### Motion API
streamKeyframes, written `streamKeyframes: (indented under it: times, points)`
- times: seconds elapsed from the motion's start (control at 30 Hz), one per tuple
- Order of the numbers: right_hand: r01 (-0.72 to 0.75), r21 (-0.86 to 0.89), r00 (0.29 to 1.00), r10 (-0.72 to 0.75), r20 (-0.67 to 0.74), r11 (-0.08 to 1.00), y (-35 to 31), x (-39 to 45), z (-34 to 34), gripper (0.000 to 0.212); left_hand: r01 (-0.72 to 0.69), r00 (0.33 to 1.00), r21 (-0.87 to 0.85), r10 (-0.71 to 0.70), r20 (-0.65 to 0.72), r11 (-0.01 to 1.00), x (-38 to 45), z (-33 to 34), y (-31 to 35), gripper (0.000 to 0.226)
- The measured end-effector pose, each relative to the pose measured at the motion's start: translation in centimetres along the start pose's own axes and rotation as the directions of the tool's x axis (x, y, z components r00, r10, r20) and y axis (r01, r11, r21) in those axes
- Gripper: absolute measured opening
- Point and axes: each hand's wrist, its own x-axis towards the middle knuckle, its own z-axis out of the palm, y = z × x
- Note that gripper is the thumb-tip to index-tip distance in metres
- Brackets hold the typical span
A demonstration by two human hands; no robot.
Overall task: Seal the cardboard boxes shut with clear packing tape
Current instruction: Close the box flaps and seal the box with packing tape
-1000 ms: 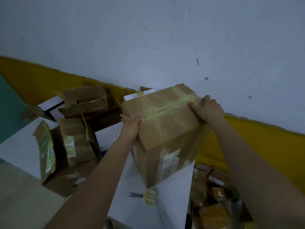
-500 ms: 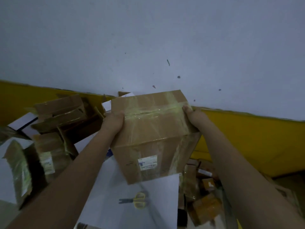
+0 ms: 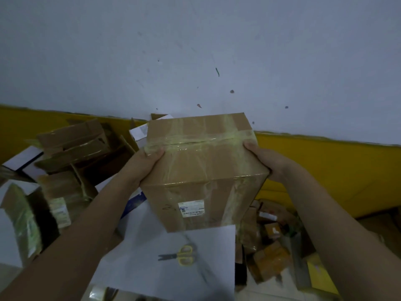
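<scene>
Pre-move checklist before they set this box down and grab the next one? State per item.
1. Both hands on the box: ok, left hand and right hand grip opposite sides.
2. Top seam taped: ok, clear tape runs across it.
3. Tape ends pressed down the sides: cannot tell, hands cover them.
4. Label readable: ok, on the near face.
5. Scissors clear of the box: ok, on the white table nearer the person.
6. Bottom seam sealed: cannot tell, hidden.
</scene>
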Motion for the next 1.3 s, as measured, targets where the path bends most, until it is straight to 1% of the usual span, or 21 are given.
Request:
streamKeyframes:
  times: [0.1, 0.2, 0.27, 0.3, 0.33, 0.37, 0.43, 0.47, 0.5, 0.53, 0.6, 0.63, 0.7, 0.73, 0.77, 0.83, 0.97, 1.0, 1.17, 1.23, 1.3]
  points:
    - [0.103, -0.005, 0.989, -0.103, -0.110, 0.995, 0.1, 0.6, 0.6, 0.047, 0.000, 0.999, 0.010, 0.000, -0.037, 1.000, 0.9, 0.0, 0.0, 0.042]
    - [0.131, -0.133, 0.965, -0.157, -0.210, 0.982, -0.9, 0.8, 1.6, 0.053, -0.017, 0.999, 0.021, 0.018, -0.036, 1.000, 1.8, -0.3, 1.0, 0.044]
    - [0.125, -0.359, 0.930, -0.235, -0.282, 0.925, -1.4, 0.6, 2.0, 0.058, -0.022, 0.999, -0.004, 0.022, -0.027, 1.000, 2.0, -0.5, 1.0, 0.042]
    - [0.106, -0.513, 0.885, -0.316, -0.342, 0.852, -1.5, 0.2, 2.3, 0.060, -0.012, 0.999, -0.018, 0.011, -0.032, 1.000, 1.9, -0.7, 0.7, 0.041]
    - [0.094, -0.639, 0.799, -0.441, -0.409, 0.764, -1.4, -0.1, 2.7, 0.059, -0.009, 0.998, -0.038, 0.007, -0.063, 0.999, 1.5, -1.0, 0.0, 0.042]
    - [0.126, -0.730, 0.662, -0.605, -0.442, 0.672, -1.3, -0.9, 3.4, 0.055, -0.024, 0.991, -0.032, 0.020, -0.131, 0.999, 1.1, -1.4, -1.2, 0.045]
    - [0.328, -0.799, 0.320, -0.855, -0.408, 0.505, -1.1, -3.1, 6.5, 0.040, -0.102, 0.957, 0.034, 0.108, -0.268, 0.994, -0.9, -2.3, -4.7, 0.042]
    - [0.442, -0.792, 0.217, -0.907, -0.361, 0.421, -0.6, -4.1, 8.9, 0.032, -0.148, 0.938, 0.054, 0.157, -0.308, 0.988, -2.4, -2.9, -7.1, 0.038]
    - [0.548, -0.765, 0.187, -0.941, -0.281, 0.337, 0.4, -4.8, 11.7, 0.027, -0.158, 0.925, 0.079, 0.175, -0.338, 0.984, -4.2, -3.6, -9.5, 0.034]
    - [0.648, -0.710, 0.217, -0.961, -0.173, 0.275, 1.8, -5.4, 14.8, 0.025, -0.143, 0.913, 0.109, 0.173, -0.370, 0.984, -6.1, -4.3, -11.8, 0.030]
    - [0.779, -0.582, 0.349, -0.932, 0.094, 0.234, 5.9, -5.3, 21.1, 0.027, -0.047, 0.904, 0.199, 0.127, -0.409, 0.979, -9.4, -6.3, -16.8, 0.028]
    - [0.803, -0.538, 0.430, -0.876, 0.221, 0.258, 8.6, -4.8, 24.1, 0.028, 0.017, 0.905, 0.232, 0.083, -0.417, 0.972, -10.8, -7.3, -19.1, 0.030]
    - [0.771, -0.500, 0.612, -0.674, 0.413, 0.394, 14.2, -3.3, 29.2, 0.031, 0.171, 0.897, 0.226, -0.056, -0.439, 0.959, -12.9, -9.3, -23.8, 0.031]
    - [0.725, -0.507, 0.687, -0.548, 0.478, 0.466, 16.7, -2.5, 31.2, 0.033, 0.245, 0.881, 0.189, -0.137, -0.453, 0.951, -13.9, -10.1, -25.9, 0.029]
    - [0.680, -0.520, 0.732, -0.435, 0.524, 0.517, 18.7, -1.9, 32.7, 0.032, 0.313, 0.862, 0.153, -0.212, -0.461, 0.938, -14.8, -10.8, -27.7, 0.026]
    - [0.622, -0.555, 0.764, -0.271, 0.586, 0.553, 21.9, -1.2, 34.6, 0.029, 0.416, 0.832, 0.118, -0.324, -0.450, 0.902, -16.2, -11.8, -31.3, 0.022]
    - [0.550, -0.640, 0.771, -0.032, 0.636, 0.537, 25.2, -0.6, 37.1, 0.034, 0.558, 0.787, 0.125, -0.474, -0.395, 0.821, -17.1, -12.7, -36.4, 0.015]
    - [0.536, -0.653, 0.770, 0.008, 0.638, 0.534, 25.6, -0.4, 37.7, 0.036, 0.584, 0.777, 0.140, -0.501, -0.381, 0.799, -16.7, -12.7, -37.5, 0.021]
    - [0.474, -0.710, 0.789, 0.107, 0.605, 0.521, 27.9, 1.7, 41.3, 0.041, 0.660, 0.751, 0.235, -0.620, -0.226, 0.714, -12.6, -12.5, -42.8, 0.074]
    - [0.457, -0.717, 0.800, 0.108, 0.590, 0.526, 28.7, 2.8, 42.2, 0.041, 0.667, 0.745, 0.205, -0.639, -0.192, 0.716, -10.4, -12.4, -44.9, 0.081]
    - [0.438, -0.718, 0.814, 0.100, 0.572, 0.541, 29.5, 3.9, 42.8, 0.040, 0.636, 0.770, 0.127, -0.618, -0.158, 0.761, -8.5, -12.1, -46.3, 0.073]
